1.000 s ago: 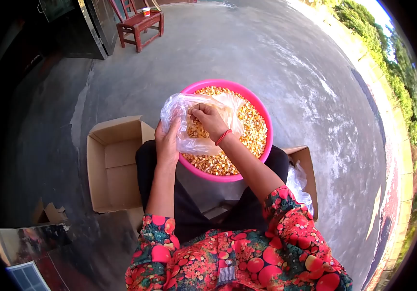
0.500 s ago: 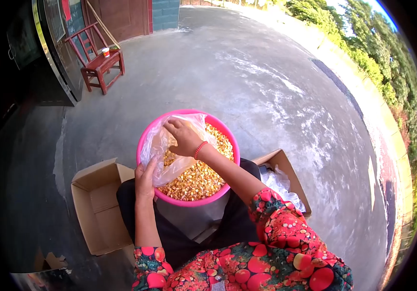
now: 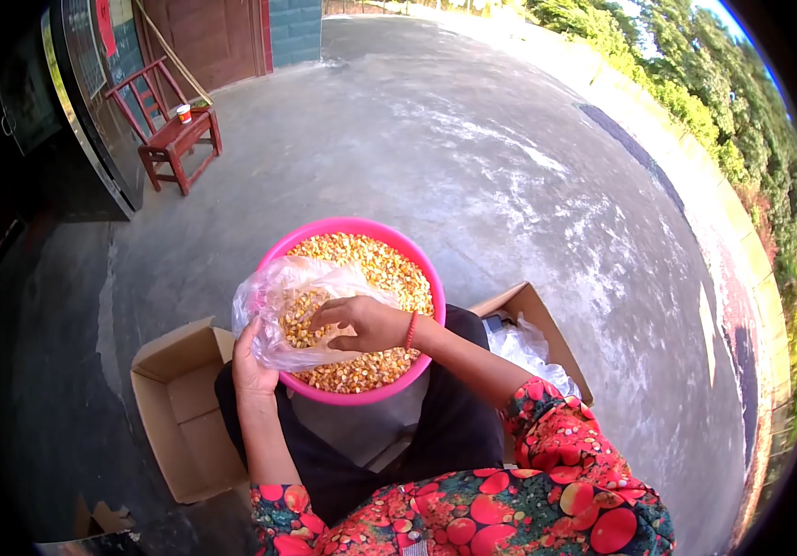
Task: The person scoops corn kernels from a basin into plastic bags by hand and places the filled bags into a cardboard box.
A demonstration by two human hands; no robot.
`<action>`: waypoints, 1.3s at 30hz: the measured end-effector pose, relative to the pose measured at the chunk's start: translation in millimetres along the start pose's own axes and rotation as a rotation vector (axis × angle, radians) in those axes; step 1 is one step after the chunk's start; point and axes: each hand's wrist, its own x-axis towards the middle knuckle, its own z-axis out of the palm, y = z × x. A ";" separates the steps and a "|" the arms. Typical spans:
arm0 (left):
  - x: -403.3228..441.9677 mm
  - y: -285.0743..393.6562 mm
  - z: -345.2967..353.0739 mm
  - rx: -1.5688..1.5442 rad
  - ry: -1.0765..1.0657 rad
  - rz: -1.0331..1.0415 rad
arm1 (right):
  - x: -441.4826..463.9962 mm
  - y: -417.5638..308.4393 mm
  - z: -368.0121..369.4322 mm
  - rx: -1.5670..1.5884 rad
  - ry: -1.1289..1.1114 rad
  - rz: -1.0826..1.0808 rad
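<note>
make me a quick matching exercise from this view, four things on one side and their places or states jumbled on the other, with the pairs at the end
Things:
1. basin
2. cup
3. plastic bag
4. bracelet

Places or states:
A. held at its edge by the left hand
B. around the wrist of the right hand
C. on the seat of the red chair
D. bright pink, with corn kernels in it

Pairs: 1-D, 2-C, 3-A, 4-B
</note>
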 end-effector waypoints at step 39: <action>-6.1 -10.9 33.2 0.156 0.063 0.215 | 14.9 73.3 -49.2 1.394 0.845 0.305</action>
